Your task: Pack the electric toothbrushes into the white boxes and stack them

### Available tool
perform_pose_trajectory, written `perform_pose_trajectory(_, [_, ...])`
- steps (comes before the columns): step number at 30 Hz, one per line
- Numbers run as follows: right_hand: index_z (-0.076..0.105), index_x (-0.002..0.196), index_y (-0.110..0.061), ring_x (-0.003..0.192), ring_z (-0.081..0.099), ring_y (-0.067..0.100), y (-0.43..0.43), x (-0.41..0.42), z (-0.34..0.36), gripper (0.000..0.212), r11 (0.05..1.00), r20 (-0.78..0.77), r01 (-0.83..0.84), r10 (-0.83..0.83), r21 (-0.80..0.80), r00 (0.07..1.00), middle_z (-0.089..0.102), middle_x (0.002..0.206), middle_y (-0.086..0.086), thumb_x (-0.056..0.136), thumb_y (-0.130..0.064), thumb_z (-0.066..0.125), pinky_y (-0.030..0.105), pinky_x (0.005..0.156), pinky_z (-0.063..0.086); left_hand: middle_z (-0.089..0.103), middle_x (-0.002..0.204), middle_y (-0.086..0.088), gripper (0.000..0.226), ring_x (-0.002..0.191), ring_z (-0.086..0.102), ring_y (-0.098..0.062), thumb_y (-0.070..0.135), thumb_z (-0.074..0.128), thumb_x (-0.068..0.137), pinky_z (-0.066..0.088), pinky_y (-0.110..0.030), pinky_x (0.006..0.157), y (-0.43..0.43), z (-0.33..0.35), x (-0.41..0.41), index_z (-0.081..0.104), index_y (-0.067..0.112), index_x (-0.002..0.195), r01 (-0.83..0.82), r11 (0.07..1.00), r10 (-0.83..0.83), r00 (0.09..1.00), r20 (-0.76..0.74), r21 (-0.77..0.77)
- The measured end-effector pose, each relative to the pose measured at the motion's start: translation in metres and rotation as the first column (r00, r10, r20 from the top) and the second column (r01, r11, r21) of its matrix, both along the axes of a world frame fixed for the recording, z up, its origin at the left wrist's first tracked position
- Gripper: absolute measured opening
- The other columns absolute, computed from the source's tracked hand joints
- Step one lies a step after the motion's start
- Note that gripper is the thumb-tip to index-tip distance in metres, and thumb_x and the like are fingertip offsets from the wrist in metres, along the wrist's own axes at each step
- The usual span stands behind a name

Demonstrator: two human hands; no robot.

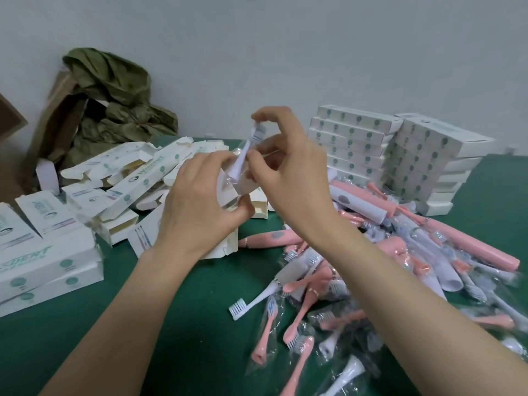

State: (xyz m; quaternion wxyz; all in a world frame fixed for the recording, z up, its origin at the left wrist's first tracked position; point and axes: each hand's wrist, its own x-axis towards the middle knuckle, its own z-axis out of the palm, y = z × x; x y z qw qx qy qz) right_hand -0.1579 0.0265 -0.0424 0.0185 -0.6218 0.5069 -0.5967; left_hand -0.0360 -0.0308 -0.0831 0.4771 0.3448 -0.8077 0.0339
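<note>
My left hand (200, 201) grips an open white box (228, 190) held above the green table. My right hand (288, 172) pinches a white brush head in a clear wrapper (245, 150) by its bristle end, its lower end at the box's mouth. To the right lies a heap of pink toothbrush handles (445, 232) and wrapped pink and white brush heads (303, 318). Closed white boxes stand in two stacks (357, 144) at the back right.
Several empty, open white boxes (125, 178) lie jumbled at the left and middle, with closed ones (48, 267) at the near left. A torn brown carton with olive-green paper (108, 104) stands at the back left against the wall. The green table (177, 324) shows between my forearms.
</note>
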Motion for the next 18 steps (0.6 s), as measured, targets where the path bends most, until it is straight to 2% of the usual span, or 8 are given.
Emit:
perform_pose_trajectory(2, [0.051,0.109,-0.017,0.065,0.067,0.014,-0.001,-0.001,-0.002,0.031,0.999,0.017,0.053,-0.054,0.006,0.998,0.064,0.070,-0.006,0.082,-0.005,0.057,0.032,0.066,0.053,0.059,0.105,-0.008,0.062,0.098,0.052,-0.025,0.035,0.056,0.068,0.034,-0.023,0.082,0.000,-0.001,-0.001,0.054,0.007,0.123,-0.001,1.000,0.001,1.000,-0.003,0.023])
perform_pose_trajectory(5, [0.049,0.104,-0.017,0.077,0.068,0.019,-0.006,-0.011,-0.003,0.026,0.991,0.125,0.085,-0.098,0.107,0.987,0.061,0.081,-0.008,0.082,-0.009,0.062,0.045,0.073,0.054,0.060,0.108,-0.007,0.069,0.101,0.051,-0.022,0.029,0.064,0.066,0.034,-0.021,0.083,0.002,-0.003,-0.001,0.050,0.009,0.130,-0.005,0.999,0.006,1.000,-0.012,0.046])
perform_pose_trajectory(8, [0.049,0.102,-0.015,0.075,0.070,0.020,-0.010,-0.018,-0.005,0.026,0.983,0.241,0.056,-0.097,0.174,0.966,0.056,0.095,-0.009,0.081,-0.008,0.063,0.044,0.072,0.056,0.061,0.109,-0.010,0.069,0.103,0.054,-0.027,0.026,0.068,0.067,0.035,-0.024,0.086,0.003,-0.004,-0.002,0.050,0.005,0.130,0.008,0.999,-0.008,1.000,0.011,0.032])
perform_pose_trajectory(10, [0.049,0.098,-0.015,0.068,0.069,0.016,-0.010,-0.015,-0.006,0.026,0.990,0.279,0.053,-0.089,0.134,0.956,0.057,0.092,-0.009,0.080,-0.007,0.065,0.044,0.069,0.056,0.061,0.110,-0.011,0.067,0.103,0.054,-0.028,0.023,0.070,0.068,0.035,-0.025,0.086,0.002,-0.003,-0.001,0.050,0.004,0.130,0.010,1.000,-0.010,1.000,0.016,0.019])
perform_pose_trajectory(12, [0.049,0.092,-0.018,0.069,0.067,0.014,-0.009,-0.009,-0.007,0.026,0.996,0.269,0.071,-0.084,0.061,0.959,0.057,0.086,-0.013,0.078,-0.007,0.068,0.043,0.070,0.055,0.062,0.109,-0.010,0.066,0.101,0.054,-0.025,0.024,0.067,0.067,0.036,-0.024,0.086,0.003,-0.001,-0.001,0.052,0.004,0.128,0.001,1.000,-0.001,1.000,-0.016,0.010])
perform_pose_trajectory(15, [0.050,0.087,-0.020,0.068,0.059,0.001,-0.011,-0.001,-0.012,0.025,0.997,0.110,0.069,-0.071,0.027,0.991,0.055,0.077,-0.019,0.076,-0.008,0.070,0.027,0.069,0.052,0.064,0.107,-0.010,0.066,0.099,0.052,-0.018,0.024,0.068,0.064,0.037,-0.022,0.084,0.006,0.000,-0.003,0.055,0.003,0.125,0.014,1.000,-0.015,0.998,-0.063,-0.008])
perform_pose_trajectory(17, [0.057,0.085,-0.018,0.066,0.055,-0.003,-0.011,0.002,-0.014,0.017,0.997,-0.020,0.046,-0.045,0.064,0.999,0.053,0.072,-0.020,0.077,-0.011,0.070,0.010,0.067,0.044,0.065,0.108,-0.012,0.068,0.100,0.050,-0.016,0.024,0.070,0.063,0.036,-0.022,0.085,0.006,-0.002,-0.004,0.055,0.001,0.125,0.031,0.999,-0.032,0.998,-0.062,-0.012])
perform_pose_trajectory(18, [0.063,0.085,-0.016,0.066,0.053,-0.004,-0.011,0.002,-0.014,0.009,0.995,-0.079,0.036,-0.029,0.089,0.996,0.051,0.071,-0.021,0.079,-0.013,0.069,0.007,0.067,0.040,0.065,0.109,-0.012,0.068,0.101,0.050,-0.016,0.024,0.070,0.063,0.036,-0.022,0.087,0.006,-0.003,-0.005,0.055,0.000,0.125,0.035,0.999,-0.036,0.998,-0.056,-0.010])
